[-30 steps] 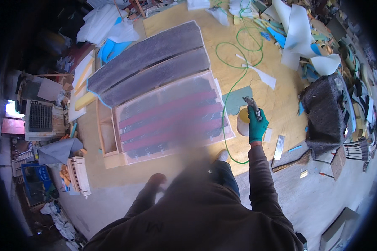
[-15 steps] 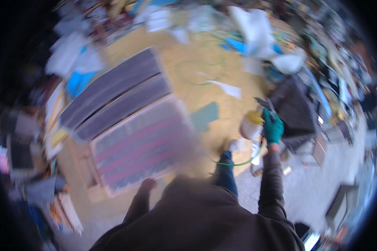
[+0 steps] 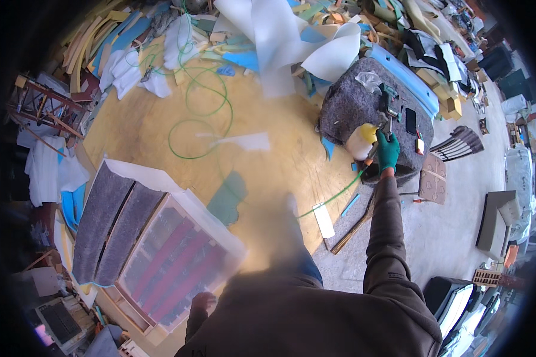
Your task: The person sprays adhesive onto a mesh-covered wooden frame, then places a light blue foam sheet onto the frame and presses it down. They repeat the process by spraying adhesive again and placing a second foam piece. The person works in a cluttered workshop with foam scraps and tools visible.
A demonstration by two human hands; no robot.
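My right hand (image 3: pixel 388 151), in a green glove, grips a spray gun (image 3: pixel 389 126) with a white, yellow-capped cup (image 3: pixel 362 141). A green hose (image 3: pixel 339 191) runs from its handle. The gun is in front of a dark grey felt-covered block (image 3: pixel 346 98); I cannot tell whether they touch. A green power tool (image 3: pixel 389 100), a black phone (image 3: pixel 411 121) and a crumpled clear bag (image 3: pixel 369 81) lie on the block. My bare left hand (image 3: pixel 203 299) hangs empty, fingers loosely apart, beside an upholstery frame (image 3: pixel 161 256) with grey felt strips and reddish bands under a translucent sheet.
A tan board surface (image 3: pixel 143 131) spreads ahead, with hose loops and a green-grey scrap (image 3: pixel 227 198) on it. Foam offcuts and white sheets (image 3: pixel 268 47) pile along the far side. A wooden stick (image 3: pixel 352 233) and a cardboard box (image 3: pixel 433 178) are at the right.
The view has swung right, so the upholstery frame sits farther left and lower. My right hand, still holding the spray gun, is now higher against the felt-covered block.
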